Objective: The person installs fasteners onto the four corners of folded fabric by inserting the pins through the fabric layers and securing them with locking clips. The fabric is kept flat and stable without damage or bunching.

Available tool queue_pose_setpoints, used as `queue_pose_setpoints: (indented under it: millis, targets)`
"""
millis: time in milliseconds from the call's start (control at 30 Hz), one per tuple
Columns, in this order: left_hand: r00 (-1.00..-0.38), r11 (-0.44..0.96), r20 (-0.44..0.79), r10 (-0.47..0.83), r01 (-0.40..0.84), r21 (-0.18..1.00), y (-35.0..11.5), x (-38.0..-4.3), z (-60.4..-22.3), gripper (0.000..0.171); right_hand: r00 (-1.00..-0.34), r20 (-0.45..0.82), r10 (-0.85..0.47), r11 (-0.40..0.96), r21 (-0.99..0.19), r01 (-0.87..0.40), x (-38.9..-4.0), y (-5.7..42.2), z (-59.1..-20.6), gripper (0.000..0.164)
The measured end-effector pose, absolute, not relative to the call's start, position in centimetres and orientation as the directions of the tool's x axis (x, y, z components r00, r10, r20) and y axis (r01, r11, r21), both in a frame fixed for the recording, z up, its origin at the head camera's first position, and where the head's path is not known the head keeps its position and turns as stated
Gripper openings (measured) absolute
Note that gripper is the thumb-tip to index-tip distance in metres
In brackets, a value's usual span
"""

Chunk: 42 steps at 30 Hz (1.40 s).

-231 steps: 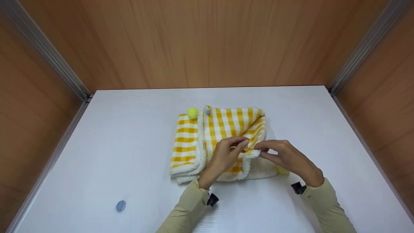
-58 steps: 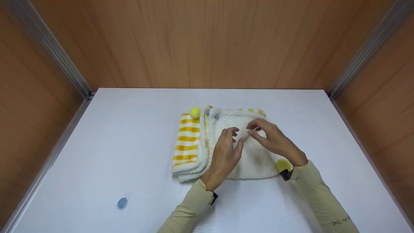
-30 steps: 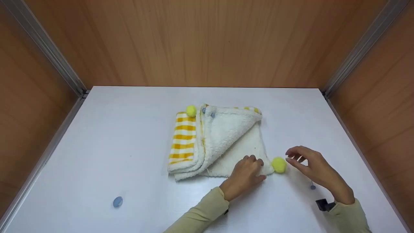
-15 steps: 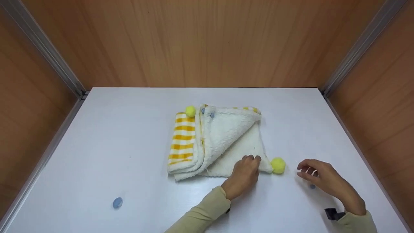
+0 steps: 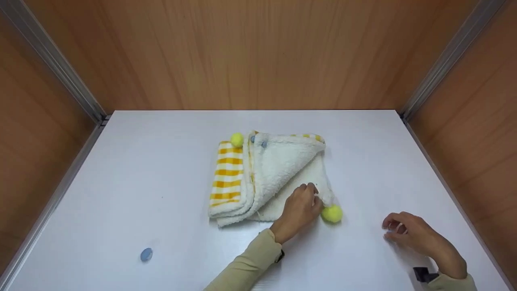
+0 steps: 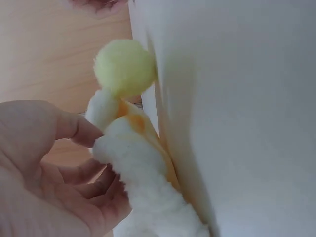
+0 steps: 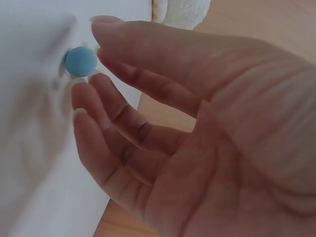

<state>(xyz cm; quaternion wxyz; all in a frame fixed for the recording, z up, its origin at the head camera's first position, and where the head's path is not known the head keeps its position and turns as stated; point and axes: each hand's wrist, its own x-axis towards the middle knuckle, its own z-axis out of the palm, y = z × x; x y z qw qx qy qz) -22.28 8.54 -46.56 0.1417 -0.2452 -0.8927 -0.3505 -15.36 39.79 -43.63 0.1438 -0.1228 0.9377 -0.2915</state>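
Note:
A folded blanket (image 5: 278,161), yellow-and-white checked outside with white fleece inside, lies mid-table with one flap turned back. My left hand (image 5: 299,210) pinches its near right corner; the left wrist view shows the thumb and fingers on the fleece edge (image 6: 143,173). Just beyond that grip sits a yellow pompom (image 5: 332,214), fixed to the corner. To the right, my right hand (image 5: 420,238) is low over the table, thumb and fingers loosely curved and apart. In the right wrist view a small round blue button (image 7: 81,61) is beside those fingertips; contact is not clear.
Another blue button (image 5: 146,254) lies on the white table (image 5: 101,202) at front left. A second yellow pompom (image 5: 237,140) and two blue buttons (image 5: 264,144) are at the blanket's far edge. Wooden panels (image 5: 250,52) enclose the back and sides.
My right hand has moved right and toward me, from the blanket to the blue button. My left hand has taken the near right corner, drawing it and its pompom left.

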Motion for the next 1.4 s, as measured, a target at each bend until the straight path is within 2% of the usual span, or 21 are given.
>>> queue_pose_setpoints:
  millis: [167,300,600,733,1033,1133,1400]
  targets:
    - [-0.886,0.59,0.365,0.287,0.464,0.661,8.8,-22.7,-46.0,0.006,-0.919,-0.243,-0.311,0.801,-0.588,-0.116,-15.3,39.9,-43.7,0.016]
    - [-0.877,0.554,0.385,0.288,0.481,0.68,8.6,-23.0,-46.0,0.008,-0.926,-0.238,-0.294,0.813,-0.572,-0.111,-15.3,39.8,-43.9,0.014]
    - [-0.789,0.506,0.433,0.435,0.612,0.607,7.7,-23.7,-46.1,0.019,-0.934,-0.229,-0.275,0.822,-0.56,-0.105,-15.4,39.6,-44.2,0.02]
    - [-0.744,0.481,0.47,0.474,0.666,0.57,7.3,-23.6,-46.0,0.023,-0.931,-0.205,-0.304,0.812,-0.567,-0.14,-15.5,39.6,-44.4,0.018]
    - [-0.753,0.556,0.493,0.435,0.656,0.511,7.3,-23.5,-46.0,0.019,-0.928,-0.154,-0.339,0.798,-0.57,-0.197,-15.5,39.5,-44.4,0.012]
    - [-0.766,0.573,0.514,0.386,0.636,0.517,7.4,-23.6,-45.9,0.019,-0.931,-0.106,-0.35,0.796,-0.558,-0.236,-15.6,39.3,-44.2,0.013]
    - [-0.821,0.544,0.499,0.277,0.562,0.623,7.2,-24.1,-45.1,0.025,-0.889,0.162,-0.429,0.737,-0.506,-0.448,-16.8,38.0,-43.2,0.021]
